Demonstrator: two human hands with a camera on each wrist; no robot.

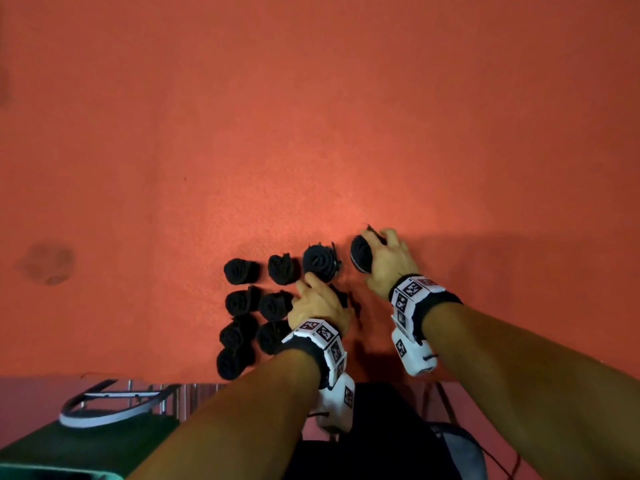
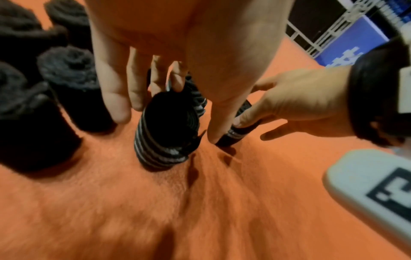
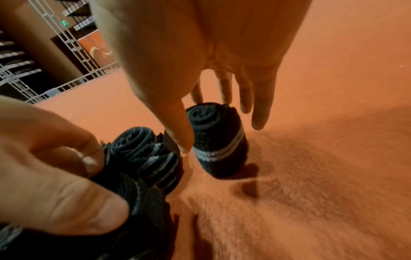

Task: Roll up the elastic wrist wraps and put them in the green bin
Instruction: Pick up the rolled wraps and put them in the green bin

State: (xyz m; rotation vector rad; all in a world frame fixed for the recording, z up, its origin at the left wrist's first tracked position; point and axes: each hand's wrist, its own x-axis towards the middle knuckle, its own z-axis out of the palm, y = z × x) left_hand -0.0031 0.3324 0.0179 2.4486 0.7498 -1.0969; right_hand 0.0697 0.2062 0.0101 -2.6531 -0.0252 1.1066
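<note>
Several black rolled wrist wraps [image 1: 242, 271] stand in a cluster on the orange cloth [image 1: 311, 133]. My left hand [image 1: 322, 296] reaches down over the cluster's right side. It pinches a striped roll [image 2: 166, 133] between thumb and fingers, with the fingertips [image 2: 177, 86] on its top. My right hand [image 1: 381, 251] is further right and holds a separate roll [image 1: 360, 254] that stands upright on the cloth. Its thumb [image 3: 184, 139] lies on one side of that roll [image 3: 218, 140], with two fingers behind its top. The green bin [image 1: 90, 441] sits low at the near left, below the table edge.
The orange cloth stretches far ahead and to both sides of the rolls. A dark stain [image 1: 48, 261] marks it at the left. Metal racking [image 3: 66, 52] stands beyond the table's far side. A dark bag and cables [image 1: 450, 445] lie below the near edge.
</note>
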